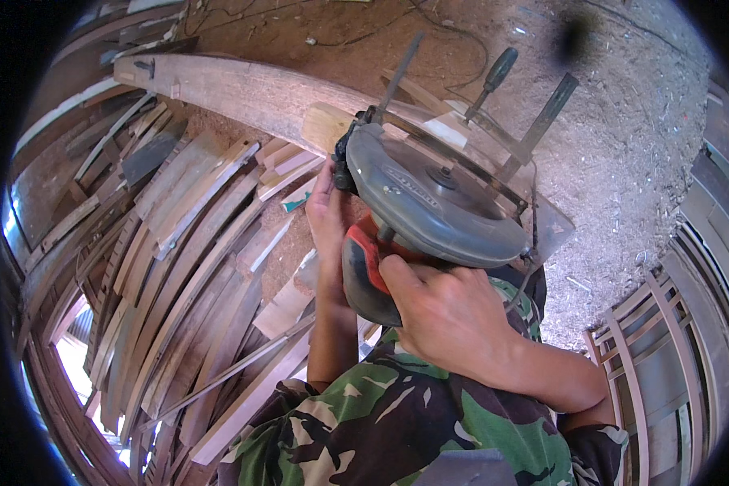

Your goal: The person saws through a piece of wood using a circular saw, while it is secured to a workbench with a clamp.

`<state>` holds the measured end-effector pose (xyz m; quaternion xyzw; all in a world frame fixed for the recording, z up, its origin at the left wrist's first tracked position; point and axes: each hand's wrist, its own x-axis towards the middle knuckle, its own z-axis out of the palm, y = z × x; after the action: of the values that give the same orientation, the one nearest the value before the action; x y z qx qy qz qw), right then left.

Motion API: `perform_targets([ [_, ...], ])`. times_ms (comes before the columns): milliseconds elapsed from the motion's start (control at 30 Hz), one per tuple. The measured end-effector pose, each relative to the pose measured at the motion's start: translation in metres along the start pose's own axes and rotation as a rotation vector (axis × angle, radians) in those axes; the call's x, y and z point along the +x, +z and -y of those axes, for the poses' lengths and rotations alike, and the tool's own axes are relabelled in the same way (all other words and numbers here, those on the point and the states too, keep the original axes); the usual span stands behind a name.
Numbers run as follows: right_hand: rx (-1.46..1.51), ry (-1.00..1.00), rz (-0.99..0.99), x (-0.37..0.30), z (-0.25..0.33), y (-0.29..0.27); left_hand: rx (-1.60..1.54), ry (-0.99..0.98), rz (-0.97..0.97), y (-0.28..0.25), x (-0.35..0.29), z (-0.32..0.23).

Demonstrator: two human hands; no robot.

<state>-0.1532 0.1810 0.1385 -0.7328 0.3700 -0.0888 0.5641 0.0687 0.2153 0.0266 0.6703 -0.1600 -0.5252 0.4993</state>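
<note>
A circular saw [429, 194] with a rounded grey guard and a red and black body sits in front of me, at the near end of a long wooden beam. My right hand [454, 312] wraps round its rear handle. Against the black fittings at its left front, my left hand [326, 212] is closed, its fingertips partly hidden behind the tool. A short pale wood block [326, 127] lies beside those fittings. Beyond the guard stands a bar clamp [547, 121] with a dark screw handle [502, 69]. The guard hides the blade's cutting edge.
The long wooden beam [243, 89] reaches to the far left. Many offcuts and planks [194, 267] are piled on my left. Pale shavings cover the floor [616, 211] on the right, where slatted wooden frames [652, 364] stand. A cable [474, 36] trails over the earth behind.
</note>
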Motion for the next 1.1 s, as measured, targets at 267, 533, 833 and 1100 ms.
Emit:
perform_targets([
  [267,0.014,0.009,-0.004,0.015,0.006,0.004,-0.018,0.031,0.017,-0.011,0.010,-0.003],
  [533,0.065,-0.008,-0.079,0.033,0.012,0.012,-0.040,-0.019,0.042,-0.008,0.012,-0.027],
  [833,0.046,-0.081,-0.090,0.058,0.020,0.020,-0.119,-0.024,-0.012,0.003,0.012,-0.060],
  [1100,-0.005,-0.263,-0.314,0.119,0.037,0.052,-0.033,0.272,0.097,-0.054,0.026,-0.064],
])
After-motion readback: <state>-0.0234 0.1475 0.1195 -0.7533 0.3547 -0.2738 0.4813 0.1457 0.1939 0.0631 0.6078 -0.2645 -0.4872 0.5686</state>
